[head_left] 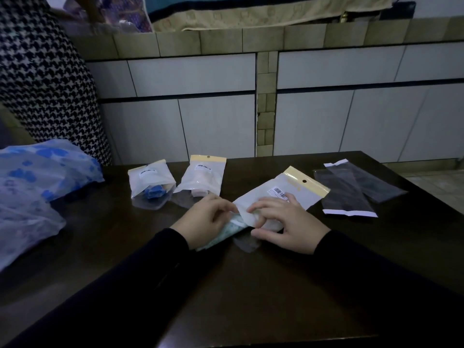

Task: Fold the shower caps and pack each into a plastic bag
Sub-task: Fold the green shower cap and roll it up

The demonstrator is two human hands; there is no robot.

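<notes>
A white plastic bag [272,194] with a yellow header and a barcode label lies at the middle of the dark table [226,285]. A folded pale green shower cap [229,231] sticks halfway out of its open mouth. My left hand [207,218] holds the cap's outer part, its fingertips at the bag's opening. My right hand [283,223] pinches the lip of the bag and rests on it. Two packed bags lie behind: one with a blue cap [150,183], one with a pale cap [202,179].
Two empty clear bags [351,194] lie at the right of the table. A heap of blue-flowered shower caps [37,187] sits at the left edge. A houndstooth cloth [42,84] hangs behind the heap. A tiled ledge with white cabinet panels [326,116] stands beyond the table.
</notes>
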